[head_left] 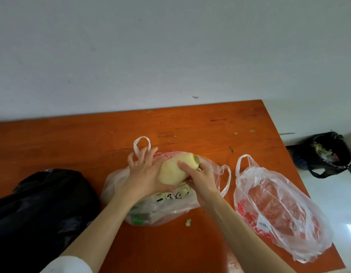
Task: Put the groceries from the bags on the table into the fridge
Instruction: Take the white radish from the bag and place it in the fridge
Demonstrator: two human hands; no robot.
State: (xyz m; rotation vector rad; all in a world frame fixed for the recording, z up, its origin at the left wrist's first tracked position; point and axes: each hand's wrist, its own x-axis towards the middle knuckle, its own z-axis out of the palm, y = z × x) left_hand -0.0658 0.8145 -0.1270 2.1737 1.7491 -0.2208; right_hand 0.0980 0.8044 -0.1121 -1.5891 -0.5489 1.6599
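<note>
A pale yellow-green peeled vegetable (175, 170) is held above the middle clear plastic bag (170, 205) on the orange table (72, 142). My right hand (200, 178) grips it from the right, thumb across its top. My left hand (143, 174) cups its left side and also touches the bag's handle (141, 146). More packaged food shows through that bag. A second clear bag (279, 211) at the right holds a reddish slab with a label. A black bag (39, 211) lies at the left.
The table stands against a white wall; its right edge drops to a pale floor. A black-lined bin (326, 154) with scraps stands on the floor at the right. Small green scraps (188, 222) dot the tabletop.
</note>
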